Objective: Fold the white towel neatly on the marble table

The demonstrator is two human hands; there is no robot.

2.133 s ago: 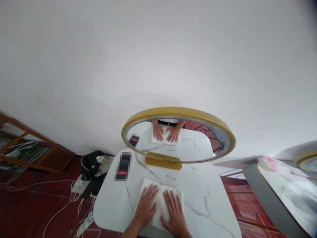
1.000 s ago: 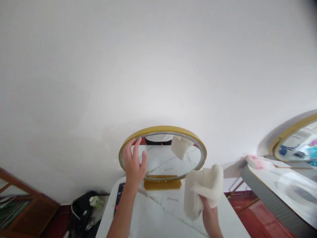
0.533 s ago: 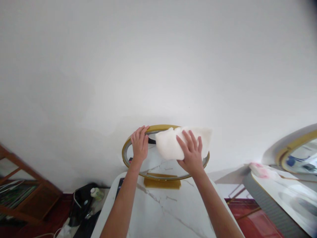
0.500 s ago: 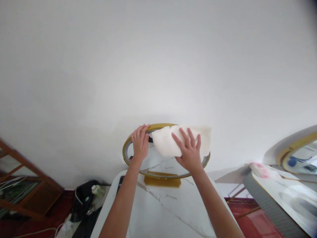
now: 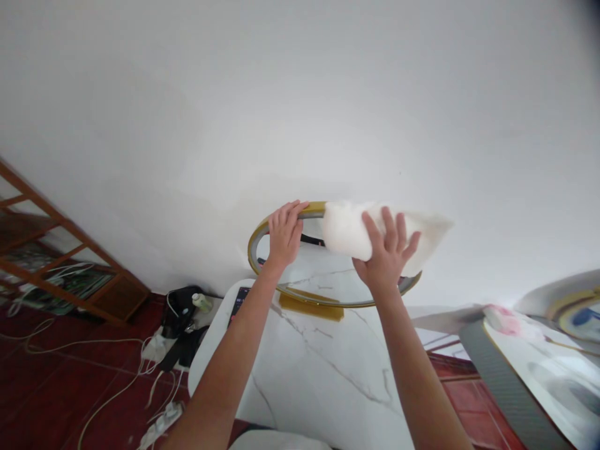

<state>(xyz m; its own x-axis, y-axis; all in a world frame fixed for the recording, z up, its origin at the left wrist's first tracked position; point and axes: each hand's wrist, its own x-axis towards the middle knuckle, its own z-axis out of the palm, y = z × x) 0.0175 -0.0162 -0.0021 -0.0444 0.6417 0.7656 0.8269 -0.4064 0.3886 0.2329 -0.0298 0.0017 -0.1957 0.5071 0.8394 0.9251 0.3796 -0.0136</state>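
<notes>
An oval mirror (image 5: 312,269) with a gold frame stands on a gold base (image 5: 312,306) against the wall. My left hand (image 5: 285,236) grips the top left of its frame, fingertips hooked over the rim. Spread out over a white cloth (image 5: 345,230), my right hand (image 5: 387,262) presses it against the upper right of the mirror. The cloth covers part of the glass and frame, and its right end sticks out past the rim. A phone (image 5: 240,301) with a lit screen lies by the left edge of the marble-patterned table (image 5: 323,369), partly behind my left forearm.
On the left stands a wooden rack (image 5: 70,244). Cables, a power strip (image 5: 162,425), a black bag (image 5: 180,312) and a pale green bottle (image 5: 202,302) are on the floor side. To the right, a second table (image 5: 529,369) bears a pink-and-white bundle (image 5: 509,322) and another gold-framed mirror (image 5: 581,312).
My right hand has slid the cloth rightward over the mirror, uncovering more glass on the left. My left hand keeps its place on the frame. The view has shifted, showing more floor.
</notes>
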